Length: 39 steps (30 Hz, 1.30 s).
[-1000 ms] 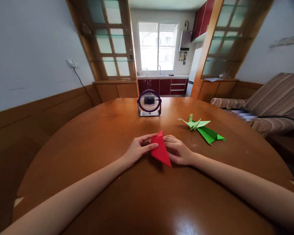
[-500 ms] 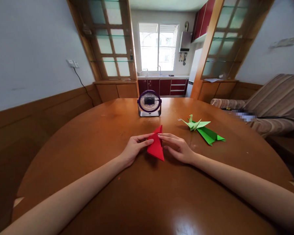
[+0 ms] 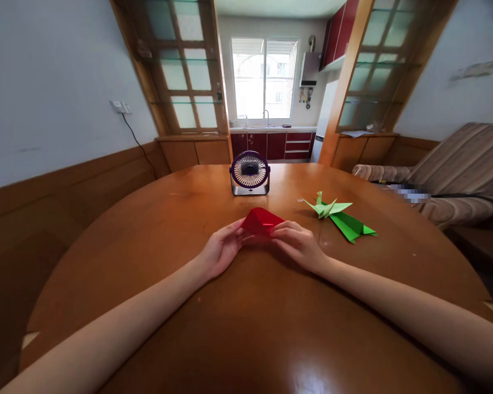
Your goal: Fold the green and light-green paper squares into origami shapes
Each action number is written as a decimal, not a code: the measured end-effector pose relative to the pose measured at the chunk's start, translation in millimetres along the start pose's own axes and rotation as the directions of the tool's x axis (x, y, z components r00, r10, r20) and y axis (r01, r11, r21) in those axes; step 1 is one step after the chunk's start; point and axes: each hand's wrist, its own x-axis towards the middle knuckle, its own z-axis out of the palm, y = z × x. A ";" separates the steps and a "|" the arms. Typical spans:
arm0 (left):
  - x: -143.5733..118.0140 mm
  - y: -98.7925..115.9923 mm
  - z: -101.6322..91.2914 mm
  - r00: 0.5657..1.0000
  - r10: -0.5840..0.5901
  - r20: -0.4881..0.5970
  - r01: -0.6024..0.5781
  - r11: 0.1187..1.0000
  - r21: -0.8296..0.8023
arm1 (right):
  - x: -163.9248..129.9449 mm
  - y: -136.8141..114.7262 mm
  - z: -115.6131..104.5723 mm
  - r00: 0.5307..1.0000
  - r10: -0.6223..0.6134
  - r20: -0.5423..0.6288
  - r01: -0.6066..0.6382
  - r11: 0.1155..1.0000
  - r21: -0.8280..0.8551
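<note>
The folded red paper (image 3: pixel 262 220) was pinched at its near edges by the left hand (image 3: pixel 221 253) and right hand (image 3: pixel 299 246), at twelve o'clock from them; light, easily creased, it was judged best held by the edges.

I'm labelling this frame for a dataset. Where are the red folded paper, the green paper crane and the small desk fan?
red folded paper (image 3: pixel 262 220), head view, on its upper flap between the hands.
green paper crane (image 3: pixel 327 208), head view, on its body where the wings meet.
small desk fan (image 3: pixel 250 171), head view, on the centre of its round grille.
</note>
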 end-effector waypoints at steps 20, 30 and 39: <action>-2.0 -7.6 10.3 0.990 0.037 -0.135 -0.028 0.997 0.068 | 5.1 8.0 3.9 0.984 0.151 0.098 -0.156 0.986 0.050; -0.8 -9.0 6.5 0.990 0.032 -0.140 -0.024 0.998 0.053 | 5.5 12.0 5.0 0.974 0.166 0.152 -0.184 0.977 0.111; 0.5 -10.0 0.4 0.990 0.025 -0.138 -0.019 0.999 0.048 | 1.1 7.8 4.1 0.987 0.022 0.159 -0.003 0.993 -0.122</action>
